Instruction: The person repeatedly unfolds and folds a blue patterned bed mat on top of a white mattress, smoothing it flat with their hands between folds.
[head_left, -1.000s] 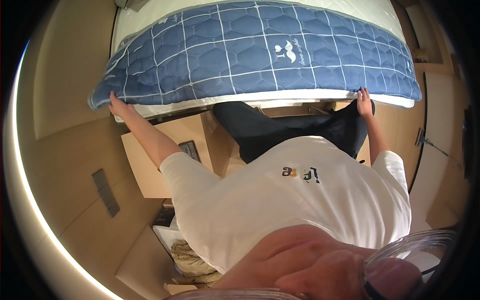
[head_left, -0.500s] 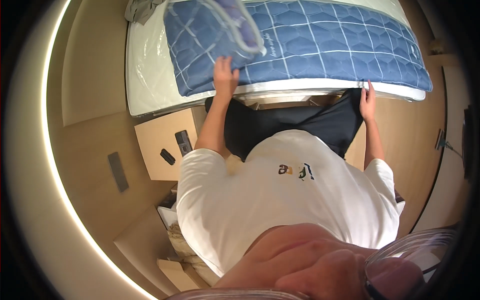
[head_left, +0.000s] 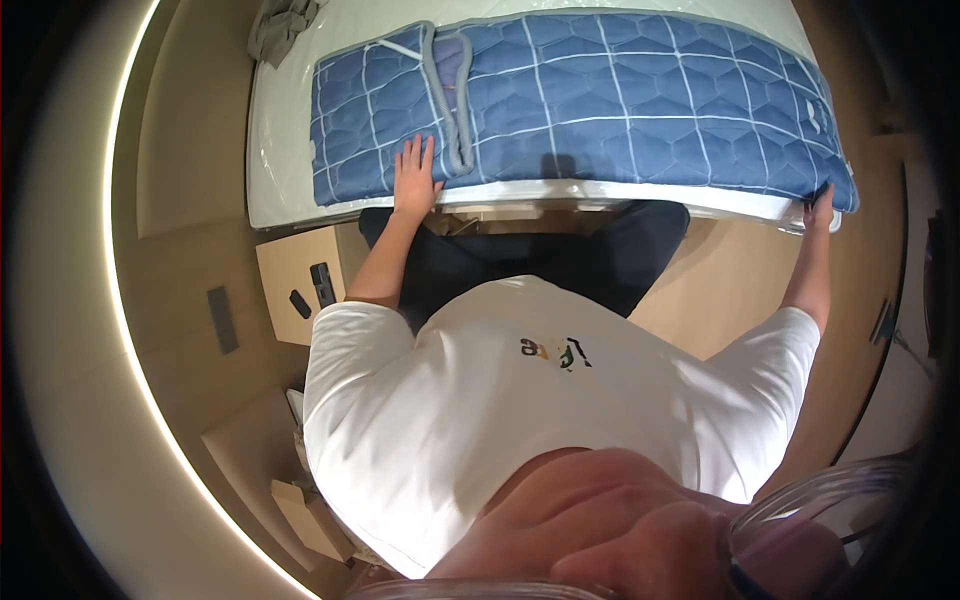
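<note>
A blue quilted mattress pad [head_left: 620, 90] with white grid lines lies folded in a long strip along the near side of the plastic-covered white mattress [head_left: 283, 150]. Its left part is folded over, and a grey-bound edge curls open there on a purple-grey lining. My left hand [head_left: 415, 180] rests flat on the near edge of this left part, fingers spread. At the pad's near right corner my right hand [head_left: 821, 208] has its fingers bent around the edge, partly hidden by the fabric.
A crumpled grey cloth [head_left: 283, 30] lies at the mattress's far left corner. Left of my legs stands a light wood bedside table [head_left: 285, 258] with two small dark objects [head_left: 321, 285] on it. Wood floor [head_left: 715, 285] shows at the right.
The raised, blurred flap at the pad's left has come down and lies flat. My left hand settled onto the pad; my right hand moved from beside my knee rightward to the pad's corner.
</note>
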